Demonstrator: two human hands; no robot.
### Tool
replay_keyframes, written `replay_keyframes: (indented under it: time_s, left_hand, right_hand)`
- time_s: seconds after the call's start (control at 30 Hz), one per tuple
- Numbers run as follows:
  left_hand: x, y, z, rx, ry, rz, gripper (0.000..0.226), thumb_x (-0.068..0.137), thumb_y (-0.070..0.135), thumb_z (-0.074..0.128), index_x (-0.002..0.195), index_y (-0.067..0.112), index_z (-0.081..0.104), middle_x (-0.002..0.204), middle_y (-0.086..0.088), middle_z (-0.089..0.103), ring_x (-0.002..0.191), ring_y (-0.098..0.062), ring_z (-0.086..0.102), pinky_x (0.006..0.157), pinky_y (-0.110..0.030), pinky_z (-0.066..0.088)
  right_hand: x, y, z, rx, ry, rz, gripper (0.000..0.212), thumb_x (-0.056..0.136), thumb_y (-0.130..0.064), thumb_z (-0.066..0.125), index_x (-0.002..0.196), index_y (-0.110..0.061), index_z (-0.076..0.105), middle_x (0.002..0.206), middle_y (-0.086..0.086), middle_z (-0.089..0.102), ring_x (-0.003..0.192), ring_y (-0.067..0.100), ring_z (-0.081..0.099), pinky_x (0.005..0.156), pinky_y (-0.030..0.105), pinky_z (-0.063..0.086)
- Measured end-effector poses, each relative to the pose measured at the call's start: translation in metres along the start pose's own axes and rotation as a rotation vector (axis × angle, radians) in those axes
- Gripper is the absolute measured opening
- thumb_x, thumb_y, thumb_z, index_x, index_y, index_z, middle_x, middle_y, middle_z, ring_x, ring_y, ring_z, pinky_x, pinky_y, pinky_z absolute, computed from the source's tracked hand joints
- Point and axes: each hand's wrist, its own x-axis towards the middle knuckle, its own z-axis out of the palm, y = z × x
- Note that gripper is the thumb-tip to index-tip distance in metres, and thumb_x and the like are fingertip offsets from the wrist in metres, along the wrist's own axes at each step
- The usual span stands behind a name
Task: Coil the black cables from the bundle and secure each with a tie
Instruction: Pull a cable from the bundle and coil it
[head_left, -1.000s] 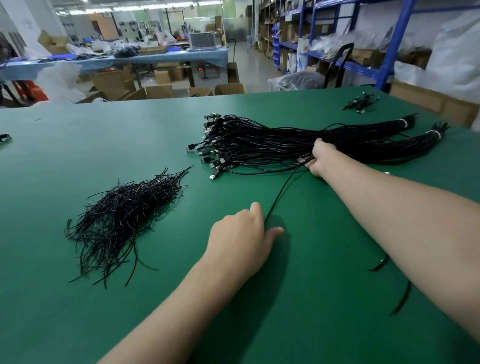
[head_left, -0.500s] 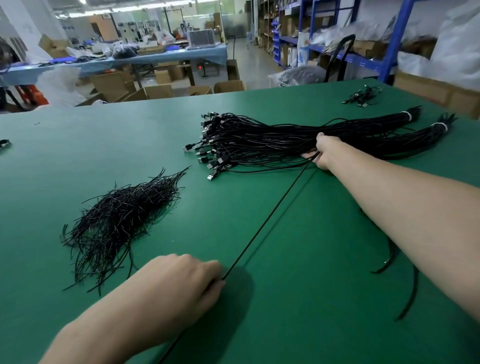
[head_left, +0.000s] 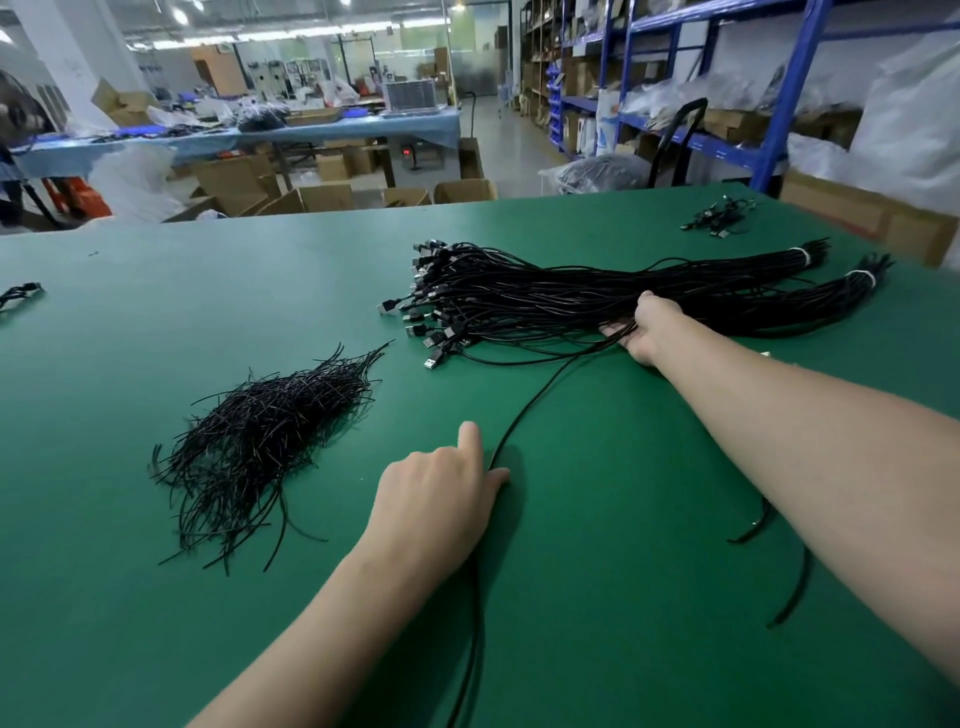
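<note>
Bundle of black USB cables (head_left: 545, 296) lies upper right on the green desk (head_left: 597, 519), the right hand (head_left: 644, 330) with its grip clamped around it. At centre frame, the left hand (head_left: 431, 499) has its grip pinched on a single thin black cable (head_left: 535, 401).

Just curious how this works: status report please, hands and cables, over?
Right hand holds cable bundle. Left hand grips single cable running from it. No coil yet. Nothing between left hand and tie pile.
</note>
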Motion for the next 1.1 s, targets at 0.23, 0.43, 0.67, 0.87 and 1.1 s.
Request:
replay_keyframes:
  time_s: [0.23, 0.43, 0.67, 0.87, 1.1]
  left_hand:
    - [0.008, -0.012, -0.019, 0.247, -0.165, 0.129, 0.037, 0.105, 0.032, 0.034, 0.072, 0.014, 0.034, 0.065, -0.002, 0.039, 0.054, -0.025, 0.037, 0.052, -0.033, 0.026]
    - [0.003, -0.069, -0.052, 0.410, -0.286, 0.169, 0.027, 0.096, 0.040, 0.042, 0.083, 0.017, 0.052, 0.077, 0.000, 0.055, 0.075, -0.025, 0.059, 0.062, -0.030, 0.041]
    - [0.002, -0.092, -0.082, -0.471, 0.052, -0.003, 0.029, 0.086, 0.028, 0.059, 0.058, 0.019, 0.055, 0.047, 0.009, 0.045, 0.044, -0.008, 0.033, 0.045, -0.020, 0.029]
    - [0.027, -0.051, -0.095, -0.794, 0.268, -0.026, 0.037, 0.096, 0.026, 0.058, 0.062, 0.011, 0.053, 0.052, 0.005, 0.038, 0.048, -0.012, 0.029, 0.047, -0.024, 0.025]
    - [0.052, 0.005, -0.123, -1.285, 0.383, -0.053, 0.037, 0.102, 0.029, 0.056, 0.070, 0.013, 0.054, 0.051, 0.010, 0.043, 0.042, -0.007, 0.034, 0.042, -0.019, 0.028]
  right_hand:
    - [-0.001, 0.001, -0.001, 0.057, 0.001, 0.007, 0.035, 0.111, -0.020, 0.032, 0.138, -0.002, 0.045, 0.133, 0.021, 0.057, 0.111, 0.038, 0.065, 0.091, 0.051, 0.057]
    - [0.001, 0.002, -0.001, 0.070, 0.016, 0.009, 0.036, 0.111, -0.021, 0.032, 0.139, -0.001, 0.044, 0.135, 0.021, 0.056, 0.112, 0.040, 0.065, 0.092, 0.052, 0.056]
    - [-0.016, 0.002, 0.000, -0.036, 0.036, 0.020, 0.044, 0.107, -0.038, 0.044, 0.140, -0.009, 0.048, 0.135, 0.010, 0.058, 0.113, 0.030, 0.065, 0.098, 0.046, 0.055]
    - [-0.089, -0.004, -0.003, -0.350, 0.217, -0.187, 0.036, 0.101, -0.033, 0.055, 0.127, -0.009, 0.058, 0.118, 0.003, 0.054, 0.096, 0.023, 0.054, 0.079, 0.033, 0.044]
    - [-0.242, 0.048, -0.012, -0.396, -0.696, -0.221, 0.054, 0.102, -0.055, 0.035, 0.103, -0.011, 0.066, 0.094, 0.006, 0.073, 0.087, 0.019, 0.069, 0.081, 0.035, 0.050]
